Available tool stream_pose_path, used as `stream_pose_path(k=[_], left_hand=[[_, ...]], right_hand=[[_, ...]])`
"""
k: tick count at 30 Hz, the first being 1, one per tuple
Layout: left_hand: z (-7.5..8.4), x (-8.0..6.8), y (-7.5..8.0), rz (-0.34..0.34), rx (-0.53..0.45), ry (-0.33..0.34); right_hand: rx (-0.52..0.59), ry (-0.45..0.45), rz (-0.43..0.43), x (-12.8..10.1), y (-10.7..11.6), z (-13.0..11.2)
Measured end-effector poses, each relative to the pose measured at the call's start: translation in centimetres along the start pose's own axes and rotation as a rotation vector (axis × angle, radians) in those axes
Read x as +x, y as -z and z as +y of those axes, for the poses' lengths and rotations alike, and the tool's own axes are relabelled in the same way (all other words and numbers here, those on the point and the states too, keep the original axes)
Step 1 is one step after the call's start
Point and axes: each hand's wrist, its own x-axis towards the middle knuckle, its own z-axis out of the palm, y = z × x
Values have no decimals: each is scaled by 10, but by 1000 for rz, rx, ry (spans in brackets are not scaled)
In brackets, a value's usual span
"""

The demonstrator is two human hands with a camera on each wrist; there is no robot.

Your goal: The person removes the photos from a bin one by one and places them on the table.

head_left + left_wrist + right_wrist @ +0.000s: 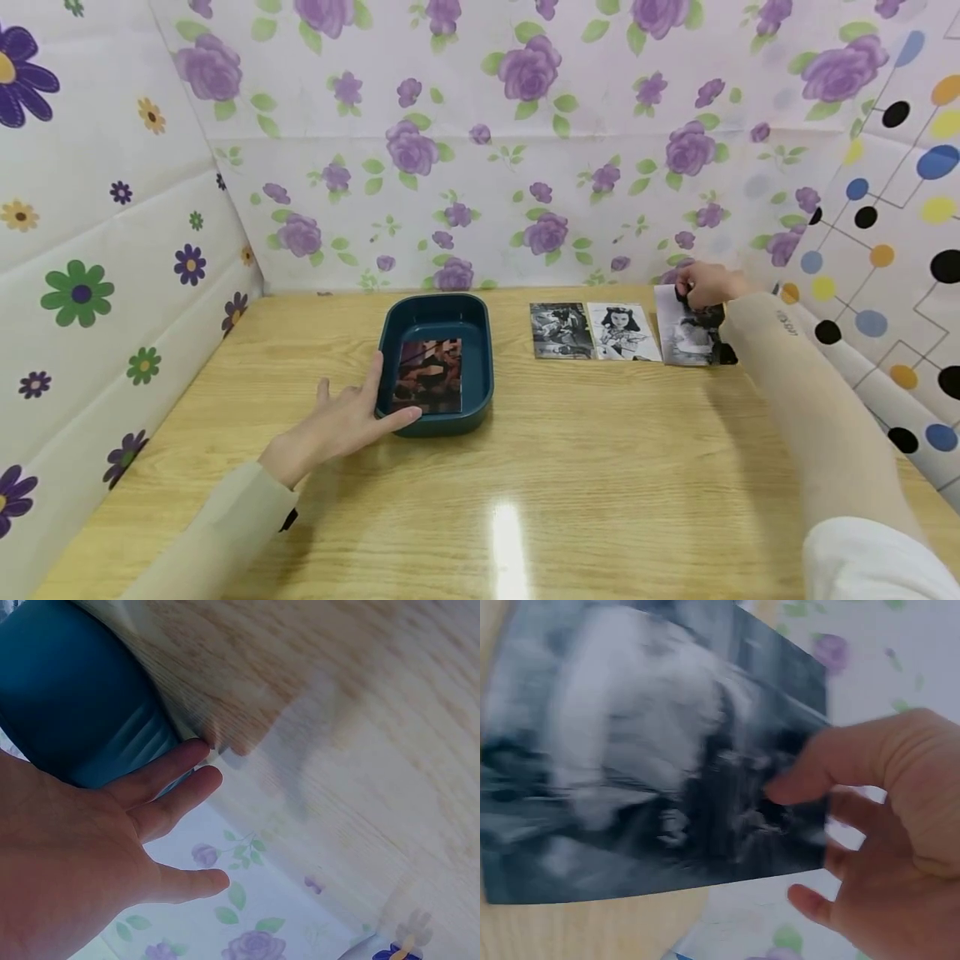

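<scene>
By the right hand, a thin, rectangular black-and-white paper print is pinched at its far edge; whether its near edge touches the pale wood-grained table cannot quite be told. It should prove light, flexible and easily creased, best held by its margin. The widely spread left hand is rested against a dark teal, rounded-rectangular tray, where a reddish-brown print is laid. Between, two more black-and-white prints are lined up.

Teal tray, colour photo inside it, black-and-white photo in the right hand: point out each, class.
Teal tray (452, 425): head view, front outer wall.
Colour photo (429, 377): head view, middle of printed face.
Held black-and-white photo (645, 765): right wrist view, middle of printed face.
</scene>
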Motion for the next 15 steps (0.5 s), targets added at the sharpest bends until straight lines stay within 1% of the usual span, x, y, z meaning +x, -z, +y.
stream_pose_path(k=[3, 5, 10, 15], left_hand=[[-1, 0, -2, 9, -3, 3], [-1, 0, -3, 11, -5, 9], [-1, 0, -4, 10, -3, 11], [0, 0, -4, 7, -15, 9]], right_hand=[[-41, -69, 64, 2, -11, -1], [-45, -99, 91, 4, -19, -2], [-78, -111, 147, 9, -35, -2], [-100, -123, 180, 13, -50, 7]])
